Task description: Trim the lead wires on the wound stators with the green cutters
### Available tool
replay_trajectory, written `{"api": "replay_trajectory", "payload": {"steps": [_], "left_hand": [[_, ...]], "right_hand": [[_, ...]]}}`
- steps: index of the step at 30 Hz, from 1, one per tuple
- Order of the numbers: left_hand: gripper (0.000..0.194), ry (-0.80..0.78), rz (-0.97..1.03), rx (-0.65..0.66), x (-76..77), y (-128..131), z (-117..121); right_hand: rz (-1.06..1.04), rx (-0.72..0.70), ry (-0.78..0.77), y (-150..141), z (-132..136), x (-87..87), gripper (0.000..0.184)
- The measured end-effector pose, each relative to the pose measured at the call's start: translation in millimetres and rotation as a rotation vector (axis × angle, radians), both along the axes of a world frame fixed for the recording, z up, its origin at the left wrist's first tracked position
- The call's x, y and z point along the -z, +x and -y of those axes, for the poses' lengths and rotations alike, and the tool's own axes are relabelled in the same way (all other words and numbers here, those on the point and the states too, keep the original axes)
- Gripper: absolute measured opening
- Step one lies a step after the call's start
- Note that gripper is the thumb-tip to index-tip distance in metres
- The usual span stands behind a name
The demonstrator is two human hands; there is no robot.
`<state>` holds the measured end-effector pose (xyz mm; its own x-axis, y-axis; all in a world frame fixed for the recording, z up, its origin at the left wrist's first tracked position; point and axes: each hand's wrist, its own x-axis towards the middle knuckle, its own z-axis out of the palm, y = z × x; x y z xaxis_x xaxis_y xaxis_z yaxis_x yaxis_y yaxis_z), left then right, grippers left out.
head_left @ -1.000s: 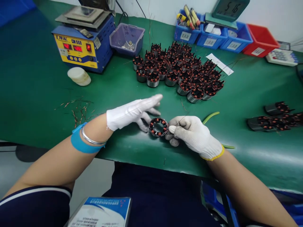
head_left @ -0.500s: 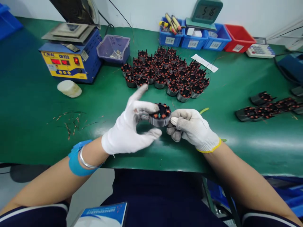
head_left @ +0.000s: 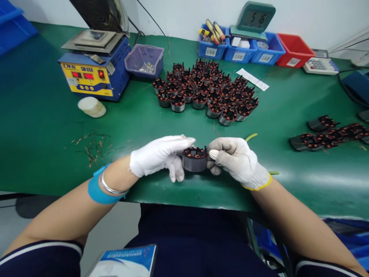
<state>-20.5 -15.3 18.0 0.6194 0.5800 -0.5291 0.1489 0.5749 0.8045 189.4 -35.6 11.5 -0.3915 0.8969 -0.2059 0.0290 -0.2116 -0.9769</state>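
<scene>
A round motor stator (head_left: 195, 159) with copper windings and black plastic ends sits between both of my gloved hands, just above the green mat (head_left: 57, 127). My left hand (head_left: 160, 156) grips its left side, fingers over the top and thumb below. From the right, my right hand (head_left: 235, 158) pinches the stator with closed fingers. A thin green wire (head_left: 251, 136) lies on the mat behind my right hand.
A cluster of several like stators (head_left: 206, 91) stands further back. A blue and yellow heater unit (head_left: 92, 67) and a purple tray (head_left: 144, 59) are at the back left, coloured bins (head_left: 248, 48) at the back. More stators (head_left: 328, 134) lie at right. Wire scraps (head_left: 92, 144) litter the left.
The stator was turned from lying flat to upright. My left hand, stretched out at first, closed round its left side; my right hand kept its pinch.
</scene>
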Motion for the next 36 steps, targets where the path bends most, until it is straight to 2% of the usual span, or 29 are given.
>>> {"api": "replay_trajectory", "payload": {"steps": [2,3,6,7,9,11,13,14,16,18,19,21,22,23,24,25,26,27,28,29,30,31,34,35,36], "left_hand": [[0.043,0.160,-0.006,-0.078,-4.8,-1,5],[0.046,0.263,-0.026,-0.125,-6.5,-1,9],[0.071,0.497,-0.087,-0.241,-7.6,3,17],[0.080,0.499,-0.095,-0.248,-6.8,4,18],[0.082,0.371,-0.099,-0.170,-3.7,6,15],[0.069,0.225,-0.092,-0.089,0.2,6,10],[0.059,0.211,-0.046,-0.092,2.9,3,6],[0.058,0.279,-0.004,-0.135,3.2,1,5],[0.048,0.512,0.058,-0.230,1.3,-2,9],[0.026,0.795,0.060,-0.246,-3.0,-5,18],[0.022,0.921,0.044,-0.229,-5.0,-5,23],[0.030,1.082,-0.010,-0.251,-7.0,-5,30],[0.032,1.104,-0.042,-0.337,-6.6,-4,30],[0.032,1.060,-0.082,-0.438,-5.2,-2,29],[0.034,0.939,-0.122,-0.503,-3.2,-1,25],[0.040,0.752,-0.148,-0.493,-0.8,0,21],[0.049,0.525,-0.147,-0.396,1.5,1,15],[0.060,0.292,-0.126,-0.237,3.2,1,10],[0.067,0.103,-0.092,-0.080,4.0,1,6],[0.069,-0.007,-0.056,0.019,3.7,1,3],[0.065,-0.020,-0.022,0.031,2.4,0,2],[0.058,0.049,0.016,-0.022,0.2,0,3],[0.026,0.362,0.208,-0.276,-7.7,-2,10],[0.020,0.423,0.292,-0.358,-9.2,-2,12],[0.027,0.451,0.359,-0.431,-9.8,-2,13]], "right_hand": [[-0.018,-0.017,-0.040,1,-3,4.5,0.023],[-0.032,-0.018,-0.060,1,-5,7.1,0.023],[-0.073,0.001,-0.093,2,-8,14.0,0.023],[-0.080,0.005,-0.092,1,-9,15.3,0.023],[-0.076,0.013,-0.085,1,-8,15.9,0.023],[-0.063,0.011,-0.087,-1,-7,14.7,0.024],[-0.075,0.009,-0.106,-2,-6,13.1,0.026],[-0.092,0.005,-0.121,-2,-6,12.7,0.027],[-0.140,-0.001,-0.155,-4,-6,12.7,0.028],[-0.184,-0.010,-0.186,-4,-6,13.0,0.029],[-0.202,-0.016,-0.191,-4,-6,12.8,0.030],[-0.214,-0.020,-0.178,-4,-5,11.3,0.032],[-0.206,-0.018,-0.160,-3,-4,9.9,0.033],[-0.190,-0.012,-0.138,-2,-3,8.3,0.032],[-0.168,-0.004,-0.113,-1,-2,6.8,0.032],[-0.144,0.007,-0.090,-1,-1,5.5,0.031],[-0.123,0.018,-0.069,0,-1,4.6,0.030],[-0.110,0.027,-0.052,1,-1,4.3,0.029],[-0.104,0.032,-0.043,1,-1,4.7,0.028],[-0.101,0.032,-0.043,1,-1,5.8,0.027],[-0.103,0.026,-0.049,0,-2,7.3,0.026],[-0.108,0.014,-0.063,0,-2,9.2,0.025],[-0.142,-0.033,-0.122,-4,-4,13.7,0.025],[-0.157,-0.044,-0.131,-5,-4,14.1,0.025],[-0.164,-0.052,-0.131,-5,-4,13.8,0.025]]}}
